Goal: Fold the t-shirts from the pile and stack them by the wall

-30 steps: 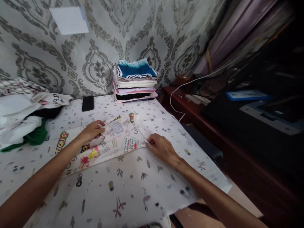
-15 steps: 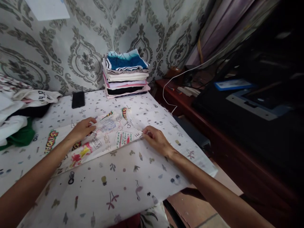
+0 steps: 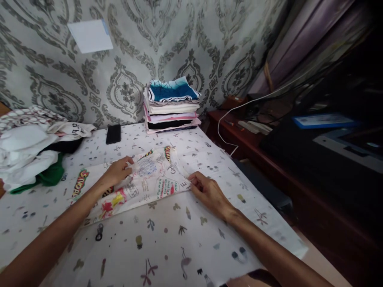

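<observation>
A white garment [image 3: 149,179] with colourful lettering and drawings lies folded into a long shape on the patterned tablecloth. My left hand [image 3: 118,171] rests on its upper middle part, fingers curled a little and apart, holding nothing. At the garment's right end, my right hand [image 3: 206,191] pinches the edge between thumb and fingers. Behind it, against the wall, stands a neat stack of folded clothes [image 3: 173,107], topped by a blue and white piece.
A black phone [image 3: 113,134] lies left of the stack. Loose clothes [image 3: 32,147] are heaped at the far left. A white cable [image 3: 220,123] hangs over the red-brown furniture [image 3: 254,145] on the right. A white paper [image 3: 90,36] is on the wall.
The camera view has shifted, so everything appears further right and lower. Both hands keep nearly the same places on the garment.
</observation>
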The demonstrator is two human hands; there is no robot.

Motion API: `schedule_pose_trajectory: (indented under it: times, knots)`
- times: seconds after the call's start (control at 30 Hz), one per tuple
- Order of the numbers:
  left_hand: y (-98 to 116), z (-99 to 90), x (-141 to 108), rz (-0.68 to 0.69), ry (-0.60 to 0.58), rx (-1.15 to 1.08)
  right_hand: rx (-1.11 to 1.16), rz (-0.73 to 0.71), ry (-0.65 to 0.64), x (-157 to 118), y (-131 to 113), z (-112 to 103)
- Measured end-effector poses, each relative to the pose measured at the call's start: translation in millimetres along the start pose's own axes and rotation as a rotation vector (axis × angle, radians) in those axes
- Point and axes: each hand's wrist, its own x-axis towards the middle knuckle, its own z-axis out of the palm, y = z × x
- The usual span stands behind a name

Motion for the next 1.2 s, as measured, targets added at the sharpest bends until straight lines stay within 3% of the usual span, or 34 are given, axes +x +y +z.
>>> schedule_pose_trajectory:
  times: [0.37, 0.5, 0.63, 0.77, 0.87, 1.0, 1.2]
  knots:
    - [-12.2, 2.4, -3.7, -0.024, -0.027, -0.02, 0.015, 0.017, 0.008, 0.2, -0.7, 2.7]
    - [-4.0, 0.5, -4.1, -0.009, 0.042, 0.24, 0.026, 0.004, 0.01, 0.2, -0.5, 2.3]
    - [28.1, 3.0, 11.8, 0.198, 0.159, 0.427, 0.084, 0.015, 0.028, 1.5, 2.5, 1.1]
    - [74.3, 20.8, 37.6, 0.466, -0.029, 0.313, 0.044, 0.077, 0.074, 3.6, 6.5, -3.3]
    - [98.3, 40.2, 38.7, 0.62, -0.192, 0.23, 0.002, 0.089, 0.062, 4.7, 11.2, -9.5]
    - [110.1, 61.2, 16.6, 0.84, -0.344, 0.182, 0.011, -0.016, -0.001, 5.5, 18.9, -16.4]
    - [112.9, 83.8, 6.5, 0.936, -0.296, 0.275, -0.062, -0.21, -0.098, 7.8, 20.7, -20.5]
